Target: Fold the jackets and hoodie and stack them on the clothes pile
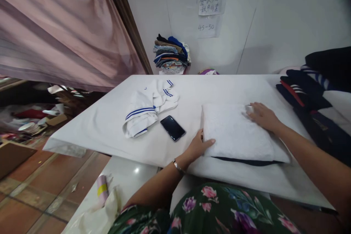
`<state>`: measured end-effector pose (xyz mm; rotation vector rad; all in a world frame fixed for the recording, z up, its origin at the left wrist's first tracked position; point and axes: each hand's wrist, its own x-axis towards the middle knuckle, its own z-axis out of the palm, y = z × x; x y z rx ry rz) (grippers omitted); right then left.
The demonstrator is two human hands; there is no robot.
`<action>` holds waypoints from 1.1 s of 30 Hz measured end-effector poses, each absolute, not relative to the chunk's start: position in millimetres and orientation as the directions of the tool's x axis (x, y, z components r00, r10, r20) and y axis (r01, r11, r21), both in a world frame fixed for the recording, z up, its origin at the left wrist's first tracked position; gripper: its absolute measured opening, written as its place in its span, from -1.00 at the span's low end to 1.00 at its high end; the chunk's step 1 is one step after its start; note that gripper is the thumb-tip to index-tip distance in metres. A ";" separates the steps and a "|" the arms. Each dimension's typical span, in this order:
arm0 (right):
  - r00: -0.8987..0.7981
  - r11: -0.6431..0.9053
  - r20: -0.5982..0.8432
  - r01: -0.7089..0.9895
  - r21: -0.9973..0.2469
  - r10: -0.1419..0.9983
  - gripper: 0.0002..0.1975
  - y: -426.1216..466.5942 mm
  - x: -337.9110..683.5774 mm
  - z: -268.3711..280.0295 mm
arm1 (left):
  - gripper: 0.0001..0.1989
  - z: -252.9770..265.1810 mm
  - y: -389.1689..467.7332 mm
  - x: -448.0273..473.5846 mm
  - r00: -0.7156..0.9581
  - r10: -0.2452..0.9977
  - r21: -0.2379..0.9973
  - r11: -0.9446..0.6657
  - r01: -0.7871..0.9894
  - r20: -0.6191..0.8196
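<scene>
A folded white garment (236, 131) lies on the white table in front of me, with a dark layer showing under its near edge. My left hand (199, 143) grips its left side, the thumb on top and the fingers around the edge. At the far right corner my right hand (261, 117) is closed on the cloth; its fingertips are slightly blurred, and a small dark spot shows beside them. To the left, a black phone (173, 128) lies face up. Beyond it is a crumpled white garment with blue stripes (141, 113).
Dark clothes (301, 91) are heaped along the table's right side. A stack of folded clothes (171, 55) stands behind the far edge. A pink curtain (68, 25) hangs at left. A lower white surface holds a pink roll (102, 188) and a plastic bag (98, 214).
</scene>
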<state>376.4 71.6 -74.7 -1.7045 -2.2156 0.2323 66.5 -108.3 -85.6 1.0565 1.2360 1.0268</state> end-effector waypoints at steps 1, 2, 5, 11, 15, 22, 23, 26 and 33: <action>-0.275 0.334 0.210 0.877 -0.346 0.938 -0.38 51.2 376.1 -70.5 | -0.15 -85.5 -118.0 63.8 0.057 0.980 0.981 0.191 0.016 -0.192; -0.342 0.415 0.250 0.837 -0.356 0.906 -0.41 28.8 376.0 -67.0 | -0.13 -85.0 -128.3 61.4 0.045 0.984 0.982 0.168 0.089 -0.172; -0.546 0.628 0.318 0.724 -0.285 0.775 -0.39 -39.3 378.1 -62.9 | -0.06 -82.9 -156.2 57.2 0.047 0.997 0.930 0.035 0.365 -0.056; -0.586 0.679 0.452 0.732 -0.061 0.672 -0.35 -101.7 403.0 -82.2 | -0.29 -83.1 -164.1 65.1 0.075 0.991 0.635 -0.126 0.762 0.106; -0.562 0.658 0.474 0.751 -0.052 0.678 -0.36 -96.2 425.2 -103.5 | -0.44 -85.7 -155.6 72.4 0.038 0.989 0.502 -0.107 0.858 0.144; -0.541 0.673 0.513 0.732 -0.103 0.667 -0.33 -89.9 437.4 -129.0 | -0.75 -87.0 -159.4 68.8 -0.001 0.999 0.397 -0.014 0.918 0.036; -0.532 0.668 0.516 0.735 -0.112 0.671 -0.33 -90.0 437.3 -131.0 | -0.77 -86.9 -159.8 67.7 0.009 1.000 0.385 -0.020 0.923 0.029; -0.505 0.658 0.503 0.730 -0.184 0.701 -0.37 -91.9 436.8 -133.2 | -0.77 -84.4 -158.7 65.7 0.011 1.000 0.393 -0.012 0.919 0.004; -0.178 0.248 0.182 0.499 -0.830 0.967 -0.51 -102.4 437.6 -105.5 | -0.75 -70.7 -148.5 51.3 0.027 0.990 0.667 0.071 0.742 -0.136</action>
